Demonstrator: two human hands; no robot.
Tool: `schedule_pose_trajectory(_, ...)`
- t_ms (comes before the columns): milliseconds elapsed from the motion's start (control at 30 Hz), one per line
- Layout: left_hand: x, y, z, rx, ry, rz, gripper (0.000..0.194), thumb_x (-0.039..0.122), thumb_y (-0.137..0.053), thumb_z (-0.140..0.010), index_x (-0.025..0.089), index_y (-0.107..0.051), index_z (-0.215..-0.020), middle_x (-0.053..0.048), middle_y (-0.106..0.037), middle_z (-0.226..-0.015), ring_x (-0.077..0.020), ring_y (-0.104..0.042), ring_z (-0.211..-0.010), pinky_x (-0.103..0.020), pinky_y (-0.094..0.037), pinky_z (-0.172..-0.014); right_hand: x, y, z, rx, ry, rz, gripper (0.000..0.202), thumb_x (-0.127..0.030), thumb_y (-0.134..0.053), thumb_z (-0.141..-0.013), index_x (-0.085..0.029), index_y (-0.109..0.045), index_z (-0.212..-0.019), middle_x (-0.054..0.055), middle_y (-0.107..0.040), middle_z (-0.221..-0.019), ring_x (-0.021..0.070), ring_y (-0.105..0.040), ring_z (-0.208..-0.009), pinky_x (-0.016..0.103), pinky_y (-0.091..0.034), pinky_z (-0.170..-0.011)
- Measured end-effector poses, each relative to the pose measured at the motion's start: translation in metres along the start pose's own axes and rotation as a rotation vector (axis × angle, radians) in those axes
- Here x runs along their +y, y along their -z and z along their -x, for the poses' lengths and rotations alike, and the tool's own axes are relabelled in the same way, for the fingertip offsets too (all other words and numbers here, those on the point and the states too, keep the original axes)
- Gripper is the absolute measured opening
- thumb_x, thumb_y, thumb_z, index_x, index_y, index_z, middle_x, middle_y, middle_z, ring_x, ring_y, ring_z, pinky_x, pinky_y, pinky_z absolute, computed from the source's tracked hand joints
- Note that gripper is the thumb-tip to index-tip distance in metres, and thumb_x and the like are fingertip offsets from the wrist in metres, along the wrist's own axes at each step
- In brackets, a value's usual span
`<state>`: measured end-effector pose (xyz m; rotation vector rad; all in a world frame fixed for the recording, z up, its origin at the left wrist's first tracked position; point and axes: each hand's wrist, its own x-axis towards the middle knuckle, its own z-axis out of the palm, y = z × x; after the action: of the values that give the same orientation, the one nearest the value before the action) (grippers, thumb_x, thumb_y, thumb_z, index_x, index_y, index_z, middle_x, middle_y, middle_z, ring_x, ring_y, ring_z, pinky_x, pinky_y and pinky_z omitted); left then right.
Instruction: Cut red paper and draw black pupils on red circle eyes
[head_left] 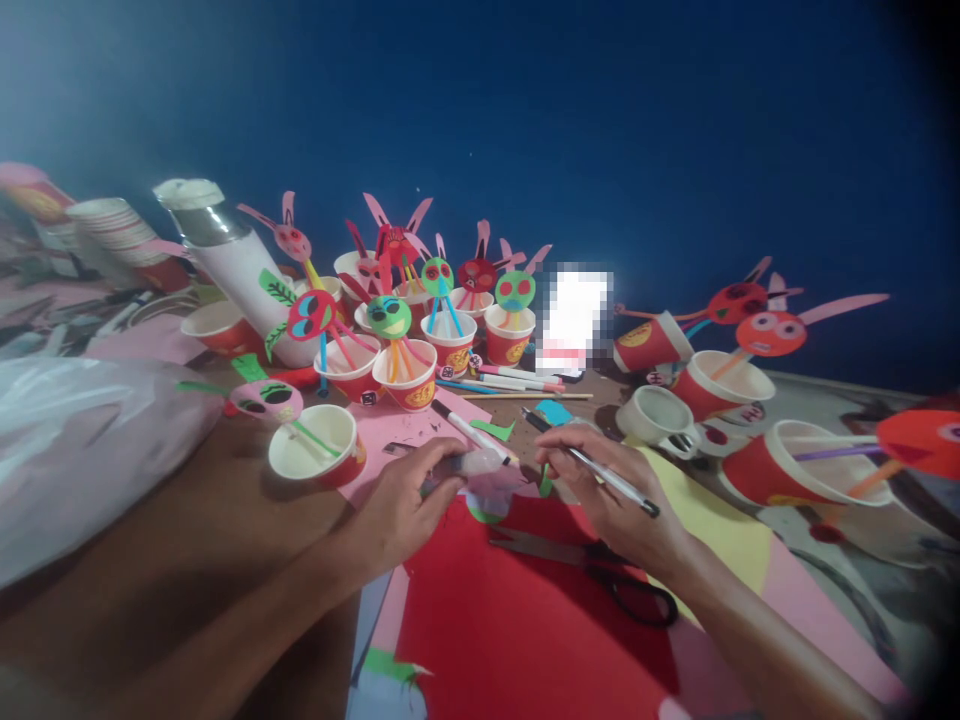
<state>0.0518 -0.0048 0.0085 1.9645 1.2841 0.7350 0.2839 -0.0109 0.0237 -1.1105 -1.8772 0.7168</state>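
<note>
Near red paper, right hand gripped round clear black-ended pen, left hand round translucent object

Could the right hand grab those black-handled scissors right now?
Probably yes: the scissors lie on the red paper close to the right hand, and nothing seems to be on them. The pen it holds might get in the way, though.
</note>
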Motion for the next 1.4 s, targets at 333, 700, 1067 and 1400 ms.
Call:
schedule_pose_trajectory(333,0.013,-0.005,0.005,-0.064,-0.034,0.074,0.018,0.017,-0.051,-0.085,0.021,-0.054,-0.102,0.002,-0.065,-0.094,-0.0108,-0.06,-0.087,-0.018,-0.045,-0.077,-0.013,-0.018,0.005,-0.034,0.027,0.116,0.026,-0.023,-0.061,-0.083,-0.022,-0.052,-0.107,0.003,-0.062,-0.101,0.0164,-0.059,-0.09,0.026,-0.044,-0.078)
schedule_pose_trajectory(700,-0.016,0.007,-0.001,-0.089,-0.05,-0.806,0.042,0.0,-0.034,-0.082,0.006,-0.053,-0.119,-0.018,-0.054,-0.122,-0.0283,-0.045,-0.118,-0.042,-0.039,-0.097,0.002,0.022,-0.031,0.174,0.089,0.534,0.018,-0.029,-0.054,-0.086,-0.022,-0.051,-0.101,0.005,-0.063,-0.089,0.0223,-0.061,-0.082,0.033,-0.045,-0.072)
schedule_pose_trajectory(1067,0.004,0.015,-0.011,-0.265,0.065,-0.986,0.027,-0.004,-0.044,-0.07,0.008,-0.061,-0.088,-0.014,-0.063,-0.089,-0.0286,-0.057,-0.089,-0.037,-0.049,-0.07,0.023,0.005,-0.055,0.082,0.252,0.929,0.021,-0.019,-0.047,-0.087,-0.015,-0.054,-0.106,0.008,-0.067,-0.086,0.0252,-0.058,-0.08,0.033,-0.036,-0.069)
schedule_pose_trajectory(1400,0.004,0.013,-0.008,-0.234,0.092,-1.015,0.032,-0.006,-0.038,-0.073,0.008,-0.058,-0.094,-0.015,-0.058,-0.099,-0.0298,-0.053,-0.096,-0.038,-0.047,-0.072,0.033,0.0,-0.056,0.036,0.221,0.96,0.024,-0.019,-0.046,-0.088,-0.013,-0.055,-0.109,0.01,-0.068,-0.087,0.025,-0.06,-0.079,0.033,-0.035,-0.069)
